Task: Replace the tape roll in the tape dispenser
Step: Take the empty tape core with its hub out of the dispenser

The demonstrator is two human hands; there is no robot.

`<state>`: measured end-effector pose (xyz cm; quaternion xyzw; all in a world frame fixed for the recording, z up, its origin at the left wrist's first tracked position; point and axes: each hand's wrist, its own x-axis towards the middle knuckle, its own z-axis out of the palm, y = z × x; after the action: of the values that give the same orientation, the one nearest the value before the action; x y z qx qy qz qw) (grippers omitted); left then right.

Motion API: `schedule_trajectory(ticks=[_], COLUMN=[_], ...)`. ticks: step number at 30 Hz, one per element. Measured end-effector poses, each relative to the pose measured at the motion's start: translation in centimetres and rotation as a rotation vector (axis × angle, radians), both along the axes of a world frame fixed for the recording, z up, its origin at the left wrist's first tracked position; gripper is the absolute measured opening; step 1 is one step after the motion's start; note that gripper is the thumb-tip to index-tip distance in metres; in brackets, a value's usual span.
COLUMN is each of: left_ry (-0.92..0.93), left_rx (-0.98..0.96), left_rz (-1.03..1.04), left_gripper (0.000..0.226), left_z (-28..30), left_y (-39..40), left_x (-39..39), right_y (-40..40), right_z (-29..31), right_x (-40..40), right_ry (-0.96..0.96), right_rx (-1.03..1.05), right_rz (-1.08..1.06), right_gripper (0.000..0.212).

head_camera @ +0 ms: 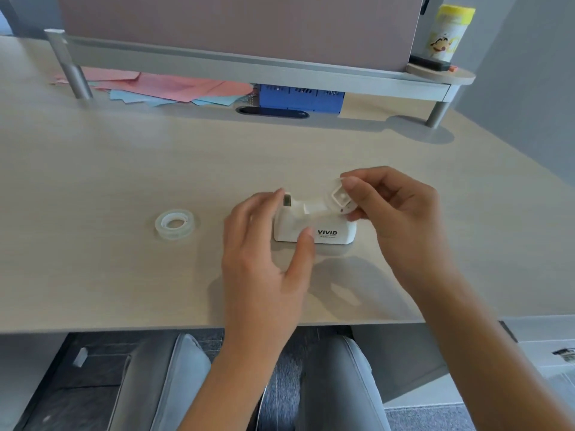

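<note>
Left hand point(264, 244) spread, steadying white plastic tape dispenser point(314, 227) at desk centre. Right hand point(395, 209) pinches white plastic spool hub point(340, 197) above cradle. Clear tape roll point(176, 224) at nine o'clock. Lift hub straight, dispenser pinned.

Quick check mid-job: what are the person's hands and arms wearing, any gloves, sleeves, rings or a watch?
Nothing is worn on either: the left hand and the right hand are bare, without gloves, rings or any watch or band at the wrists. Both forearms are uncovered as far as the frame shows; no sleeve edge is visible. The fingers have short, unpainted nails.
</note>
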<state>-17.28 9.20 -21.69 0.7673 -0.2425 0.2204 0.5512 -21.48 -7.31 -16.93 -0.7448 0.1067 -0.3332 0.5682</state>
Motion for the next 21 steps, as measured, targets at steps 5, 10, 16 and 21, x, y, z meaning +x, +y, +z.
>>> schedule_trajectory(ticks=[5, 10, 16, 21], left_ry=[0.418, 0.596, 0.825, 0.862], left_rx=[-0.321, -0.520, -0.669, -0.690], left_rz=[-0.240, -0.296, -0.418, -0.444], left_gripper=[0.018, 0.011, 0.011, 0.024], left_z=[1.3, 1.9, 1.6, 1.4], left_y=[1.0, 2.6, 4.4, 5.3], left_x=[-1.3, -1.4, -1.4, -1.4], right_y=[3.8, 5.8, 6.7, 7.1], right_z=[-0.8, -0.8, -0.7, -0.6], right_x=[-1.5, -2.2, -2.7, -2.7], right_ry=[0.088, 0.123, 0.167, 0.223], right_rx=[0.133, 0.203, 0.304, 0.557], right_rz=[0.078, 0.167, 0.236, 0.341], right_gripper=[0.009, 0.013, 0.031, 0.027])
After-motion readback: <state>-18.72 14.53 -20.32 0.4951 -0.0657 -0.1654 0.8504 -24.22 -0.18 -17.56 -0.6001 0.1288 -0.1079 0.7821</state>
